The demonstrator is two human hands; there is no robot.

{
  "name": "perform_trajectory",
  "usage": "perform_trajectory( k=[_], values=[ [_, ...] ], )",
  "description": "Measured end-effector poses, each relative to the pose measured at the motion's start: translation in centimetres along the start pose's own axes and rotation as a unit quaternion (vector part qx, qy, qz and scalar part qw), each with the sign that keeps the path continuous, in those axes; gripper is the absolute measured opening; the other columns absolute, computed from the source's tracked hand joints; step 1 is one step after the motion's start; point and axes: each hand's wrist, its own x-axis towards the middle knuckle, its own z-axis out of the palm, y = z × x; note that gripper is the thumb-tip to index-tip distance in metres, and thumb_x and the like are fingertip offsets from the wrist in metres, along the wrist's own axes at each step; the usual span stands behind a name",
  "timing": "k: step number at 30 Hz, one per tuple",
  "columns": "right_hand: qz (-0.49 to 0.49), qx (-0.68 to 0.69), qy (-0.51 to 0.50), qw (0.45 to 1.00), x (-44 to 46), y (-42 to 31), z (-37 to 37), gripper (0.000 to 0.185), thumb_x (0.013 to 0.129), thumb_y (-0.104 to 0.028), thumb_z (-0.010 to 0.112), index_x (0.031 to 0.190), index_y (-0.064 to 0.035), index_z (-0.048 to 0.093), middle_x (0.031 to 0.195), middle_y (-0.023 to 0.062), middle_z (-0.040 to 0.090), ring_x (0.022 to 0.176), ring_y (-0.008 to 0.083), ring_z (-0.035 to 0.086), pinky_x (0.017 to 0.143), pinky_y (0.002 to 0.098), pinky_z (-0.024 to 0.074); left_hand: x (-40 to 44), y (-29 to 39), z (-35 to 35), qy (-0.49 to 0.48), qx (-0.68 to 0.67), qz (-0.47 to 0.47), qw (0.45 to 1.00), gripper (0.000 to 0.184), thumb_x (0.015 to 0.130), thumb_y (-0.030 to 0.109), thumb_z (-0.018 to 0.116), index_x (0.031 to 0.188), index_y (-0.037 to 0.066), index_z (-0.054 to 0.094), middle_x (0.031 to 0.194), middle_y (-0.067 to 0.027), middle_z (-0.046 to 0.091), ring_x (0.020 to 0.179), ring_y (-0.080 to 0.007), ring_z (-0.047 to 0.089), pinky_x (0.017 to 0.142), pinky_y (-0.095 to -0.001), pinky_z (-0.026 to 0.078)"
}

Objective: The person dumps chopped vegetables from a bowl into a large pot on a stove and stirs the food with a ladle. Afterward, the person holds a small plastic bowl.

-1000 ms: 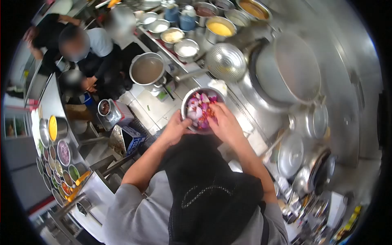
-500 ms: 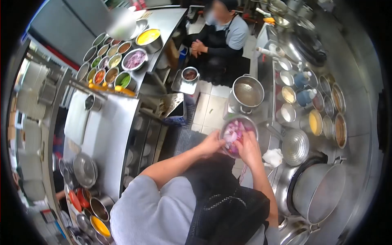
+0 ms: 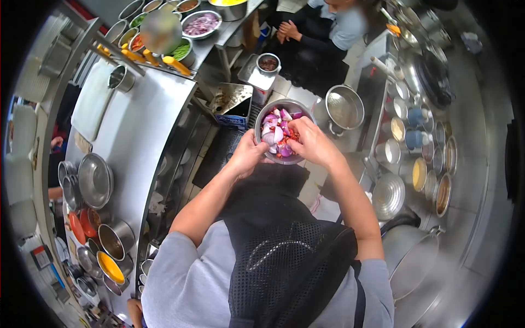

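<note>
A round metal bowl [image 3: 260, 116] is held in front of my body. Inside it lie chunks of purple onion [image 3: 272, 131] and small red chilli pieces [image 3: 293, 133]. My left hand [image 3: 249, 154] grips the bowl's near left rim, the thumb over the edge. My right hand [image 3: 311, 143] reaches over the right rim, its fingers down among the onion and chilli; whether they pinch a piece is hidden.
To the left runs a metal counter [image 3: 139, 115] with stacked bowls and a cutting board. Ahead are a large pot [image 3: 344, 107] and a seated person [image 3: 314, 30]. Right, a ladle strainer [image 3: 389, 195] and seasoning bowls stand near a big steaming pot [image 3: 410, 259].
The view has turned toward the left counter, so the surroundings have shifted. The bowl stays between my hands, and my right hand's fingers remain in the onions.
</note>
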Motion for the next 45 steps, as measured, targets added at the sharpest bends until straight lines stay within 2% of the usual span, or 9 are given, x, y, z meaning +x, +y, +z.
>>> perform_trajectory(
  k=[5, 11, 17, 22, 26, 31, 33, 40, 45],
  values=[
    [-0.031, -0.05, -0.083, 0.995, 7.1, -3.1, 0.7, 0.036, 0.094, -0.021, 0.075, 0.121, -0.0028, 0.06, 0.114, 0.0194, 0.063, 0.107, 0.0419, 0.068, 0.093, 0.0502, 0.0561, 0.3, 3.3, -5.6, 0.022, 0.01, 0.002, 1.0, 0.035, 0.099, -0.003, 0.057, 0.133, 0.002, 0.049, 0.119, -0.0096, 0.067, 0.101, -0.0199, 0.074, 0.081, -0.0383, 0.068],
    [-0.167, -0.147, -0.057, 0.973, 15.2, -6.9, 2.9, 0.027, 0.094, -0.021, 0.073, 0.111, -0.0051, 0.059, 0.106, 0.0171, 0.063, 0.099, 0.0401, 0.071, 0.084, 0.0502, 0.06, 0.0, 10.1, -11.7, 0.044, 0.027, 0.03, 0.998, 0.04, 0.098, -0.004, 0.058, 0.136, 0.0, 0.047, 0.119, -0.0112, 0.066, 0.099, -0.0194, 0.074, 0.075, -0.033, 0.069],
    [-0.133, -0.226, -0.048, 0.964, 24.9, -11.5, 4.2, 0.026, 0.092, -0.013, 0.069, 0.115, -0.0039, 0.058, 0.109, 0.0182, 0.066, 0.104, 0.0391, 0.072, 0.086, 0.0498, 0.0609, 3.0, 15.4, -18.4, 0.086, 0.035, 0.06, 0.994, 0.041, 0.097, -0.003, 0.057, 0.137, -0.003, 0.045, 0.121, -0.0143, 0.065, 0.101, -0.0213, 0.075, 0.077, -0.0355, 0.069],
    [-0.228, -0.152, 0.002, 0.962, 37.0, -12.7, 2.2, 0.026, 0.088, -0.009, 0.069, 0.111, -0.0045, 0.058, 0.105, 0.0213, 0.065, 0.098, 0.0442, 0.07, 0.085, 0.0543, 0.0587, 5.8, 24.5, -20.9, 0.131, 0.028, 0.128, 0.983, 0.039, 0.098, 0.0, 0.058, 0.136, 0.0, 0.048, 0.122, -0.013, 0.066, 0.107, -0.023, 0.072, 0.078, -0.042, 0.07],
    [-0.296, -0.041, -0.017, 0.954, 50.2, -12.3, -0.5, 0.021, 0.087, -0.007, 0.068, 0.106, -0.0032, 0.061, 0.101, 0.0216, 0.067, 0.096, 0.0435, 0.069, 0.089, 0.0514, 0.0551, 11.8, 30.3, -24.7, 0.196, 0.001, 0.184, 0.963, 0.037, 0.101, 0.0, 0.054, 0.137, 0.003, 0.051, 0.121, -0.0108, 0.069, 0.098, -0.0223, 0.075, 0.078, -0.0432, 0.07],
    [-0.236, 0.115, -0.081, 0.961, 63.1, -13.6, -1.5, 0.022, 0.084, -0.01, 0.075, 0.103, 0.0003, 0.07, 0.086, 0.017, 0.075, 0.079, 0.0282, 0.075, 0.074, 0.0386, 0.0597, 18.3, 36.1, -28.6, 0.262, -0.075, 0.26, 0.926, 0.041, 0.096, -0.005, 0.052, 0.137, 0.002, 0.052, 0.121, -0.011, 0.069, 0.1, -0.0238, 0.075, 0.081, -0.0437, 0.07],
    [-0.15, 0.279, -0.175, 0.932, 67.6, -13.9, -0.9, 0.016, 0.091, -0.006, 0.074, 0.104, 0.0012, 0.069, 0.081, 0.0049, 0.071, 0.065, 0.0107, 0.065, 0.059, 0.0288, 0.0544, 20.5, 37.8, -30.4, 0.272, -0.083, 0.263, 0.922, 0.042, 0.095, -0.006, 0.051, 0.136, 0.003, 0.053, 0.121, -0.0111, 0.069, 0.101, -0.0237, 0.074, 0.081, -0.0437, 0.07],
    [-0.089, 0.59, -0.146, 0.789, 82.4, -15.0, -0.3, 0.017, 0.095, -0.005, 0.075, 0.109, -0.0033, 0.066, 0.092, 0.0058, 0.072, 0.076, 0.0117, 0.068, 0.062, 0.0254, 0.0565, 28.1, 44.2, -37.4, 0.325, -0.136, 0.294, 0.888, 0.039, 0.094, -0.005, 0.054, 0.132, 0.0, 0.056, 0.122, -0.0123, 0.068, 0.105, -0.0249, 0.073, 0.08, -0.0438, 0.069],
    [-0.045, 0.435, 0.015, 0.899, 94.5, -10.8, 2.9, 0.018, 0.092, -0.008, 0.075, 0.106, -0.0022, 0.068, 0.087, 0.0079, 0.073, 0.077, 0.0164, 0.071, 0.068, 0.0293, 0.0592, 30.7, 45.7, -42.7, 0.346, -0.144, 0.345, 0.861, 0.039, 0.093, -0.006, 0.054, 0.131, 0.0, 0.055, 0.123, -0.0132, 0.067, 0.102, -0.0239, 0.073, 0.075, -0.0424, 0.069]
  ],
)
